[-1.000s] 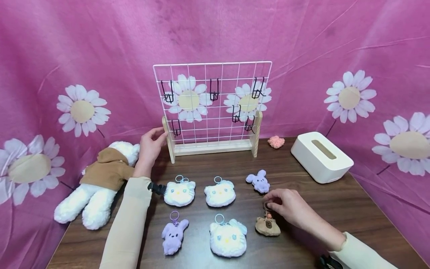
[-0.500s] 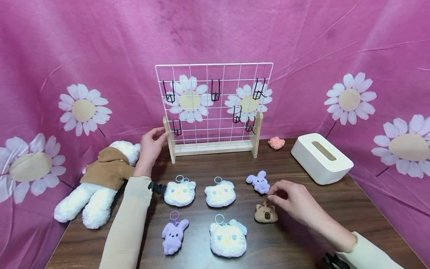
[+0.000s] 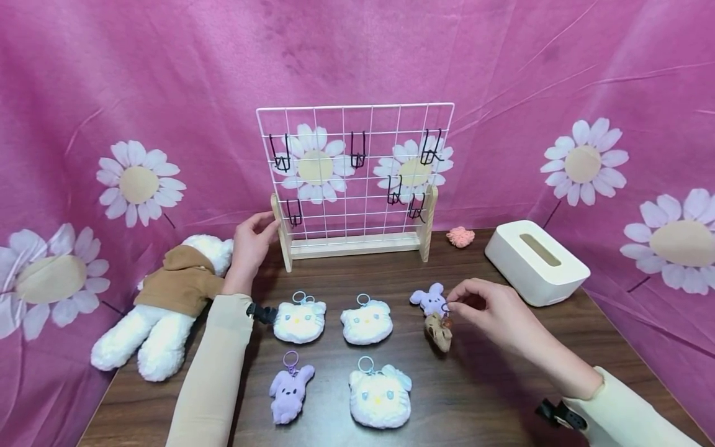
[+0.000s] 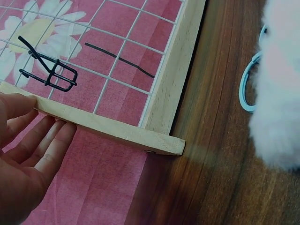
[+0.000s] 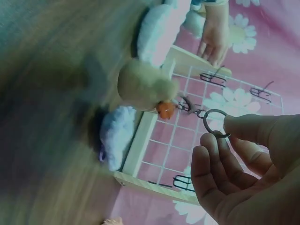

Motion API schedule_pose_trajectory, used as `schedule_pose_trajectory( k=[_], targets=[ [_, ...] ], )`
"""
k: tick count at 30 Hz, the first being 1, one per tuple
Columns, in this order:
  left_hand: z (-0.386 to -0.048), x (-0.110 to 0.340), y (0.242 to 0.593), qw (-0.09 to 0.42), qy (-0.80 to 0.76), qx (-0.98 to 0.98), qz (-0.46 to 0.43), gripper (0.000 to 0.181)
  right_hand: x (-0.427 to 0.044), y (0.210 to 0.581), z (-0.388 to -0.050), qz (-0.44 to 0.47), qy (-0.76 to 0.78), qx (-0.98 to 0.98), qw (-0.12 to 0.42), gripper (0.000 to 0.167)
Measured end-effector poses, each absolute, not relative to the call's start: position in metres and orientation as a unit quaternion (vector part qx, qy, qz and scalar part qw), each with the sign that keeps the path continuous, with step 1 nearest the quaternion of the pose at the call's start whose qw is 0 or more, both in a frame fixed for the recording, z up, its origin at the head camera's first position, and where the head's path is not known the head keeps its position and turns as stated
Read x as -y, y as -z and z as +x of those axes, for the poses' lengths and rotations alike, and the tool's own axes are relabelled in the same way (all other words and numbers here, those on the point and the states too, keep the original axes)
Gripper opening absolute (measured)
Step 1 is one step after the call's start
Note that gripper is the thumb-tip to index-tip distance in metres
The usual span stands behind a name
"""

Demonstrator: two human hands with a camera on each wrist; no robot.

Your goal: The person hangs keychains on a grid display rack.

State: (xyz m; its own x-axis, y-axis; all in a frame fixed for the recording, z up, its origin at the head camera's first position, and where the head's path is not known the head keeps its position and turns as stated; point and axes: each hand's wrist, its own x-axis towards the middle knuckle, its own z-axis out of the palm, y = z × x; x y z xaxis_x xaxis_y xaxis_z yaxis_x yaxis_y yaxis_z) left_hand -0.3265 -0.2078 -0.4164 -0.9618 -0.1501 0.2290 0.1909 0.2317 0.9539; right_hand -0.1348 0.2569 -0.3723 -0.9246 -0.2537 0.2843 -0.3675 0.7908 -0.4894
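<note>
My right hand (image 3: 491,313) pinches the metal ring (image 5: 216,123) of a brown capybara plush keychain (image 3: 438,332) between thumb and fingertips. The capybara hangs from it, turned sideways, with an orange bead (image 5: 165,110) on its chain. Just behind it in the head view lies a purple rabbit plush keychain (image 3: 429,299), partly covered. My left hand (image 3: 254,245) holds the left wooden post (image 4: 108,124) of a white wire grid rack (image 3: 355,180), thumb on one face and fingers on the other. Several black hooks (image 3: 358,151) hang on the grid.
White cat plush keychains (image 3: 380,397) and another purple rabbit keychain (image 3: 288,394) lie on the wooden table (image 3: 329,372). A white plush toy in a brown hoodie (image 3: 175,282) lies at left. At right stand a white tissue box (image 3: 530,267) and a pink fuzzy piece (image 3: 460,236).
My right hand has lifted the capybara keychain by its ring and moved it away from me, towards the purple rabbit at the back. My left hand has stayed on the rack's post.
</note>
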Motion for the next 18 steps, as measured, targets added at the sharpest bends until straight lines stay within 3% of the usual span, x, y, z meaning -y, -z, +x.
schedule_pose_trajectory(
  k=[18],
  targets=[
    [-0.327,0.208,0.418,0.136,0.617,0.775,-0.008,0.039,-0.263,0.351,-0.177,0.185,-0.329,0.916,0.133,0.008]
  ],
)
